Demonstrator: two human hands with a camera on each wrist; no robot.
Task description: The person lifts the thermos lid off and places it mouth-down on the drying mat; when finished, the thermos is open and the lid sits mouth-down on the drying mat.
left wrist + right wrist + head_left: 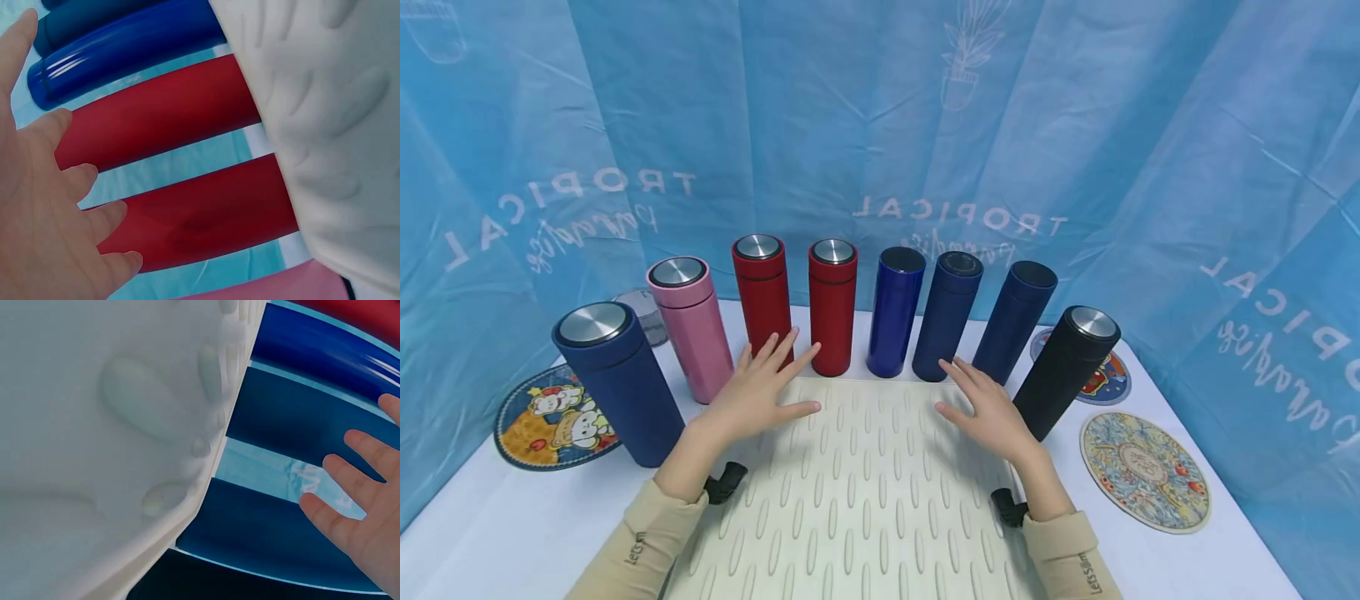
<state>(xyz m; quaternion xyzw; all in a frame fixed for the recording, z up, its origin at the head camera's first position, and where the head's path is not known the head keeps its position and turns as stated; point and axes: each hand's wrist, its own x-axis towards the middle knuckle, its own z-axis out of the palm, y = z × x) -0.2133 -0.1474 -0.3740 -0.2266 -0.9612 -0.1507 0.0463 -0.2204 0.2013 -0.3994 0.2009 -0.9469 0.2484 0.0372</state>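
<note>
My left hand (756, 398) hovers over the left part of a cream ribbed mat (857, 500), fingers spread, holding nothing. It is nearest two red thermos bottles (763, 292) with silver lids, also seen in the left wrist view past the fingertips. My right hand (988, 412), fingers stretched, is above the mat's right side near a dark blue bottle (946, 317) and another dark blue bottle (1013, 321). Between the red and dark blue ones stands a glossy blue bottle (895, 312). A pink bottle (692, 333) and a navy bottle (621, 387) stand left; a black bottle (1063, 371) stands right.
Round patterned coasters lie on the white table: one by the navy bottle (542, 433), a floral one (1146, 471) at right, and another behind the black bottle (1108, 379). A clear round object (643, 308) sits behind the pink bottle. A blue curtain (820, 125) hangs behind.
</note>
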